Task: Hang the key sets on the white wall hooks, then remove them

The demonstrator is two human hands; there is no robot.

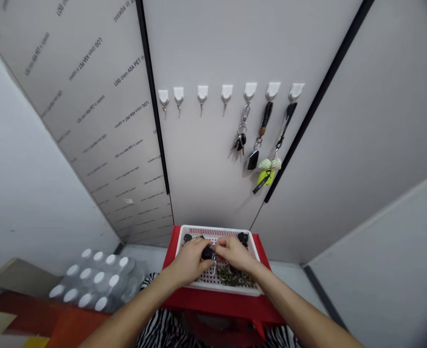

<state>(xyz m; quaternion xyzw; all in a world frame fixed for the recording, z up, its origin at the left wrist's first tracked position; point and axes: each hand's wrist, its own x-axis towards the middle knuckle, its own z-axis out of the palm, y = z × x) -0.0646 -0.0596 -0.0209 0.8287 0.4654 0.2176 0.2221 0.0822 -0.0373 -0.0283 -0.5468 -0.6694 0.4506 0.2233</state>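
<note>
The left hand (193, 258) is closed around a black key fob (206, 252), thumb on the near side and fingers on the far side; a silver clip (212, 268) hangs just below that grip; the right hand (233, 251) meets it from the right, its fingertips bent in close beside the fob, though whether they pinch its ring I cannot tell; under both hands is a white basket (231, 290), set on a red stool (217, 303); more keys (230, 275) lie in it, below and to the right of the grip; well above the grip and to its right, a key bunch (240, 140) hangs from a white hook (250, 90); capped bottles (99, 278) stand well to its left
</note>
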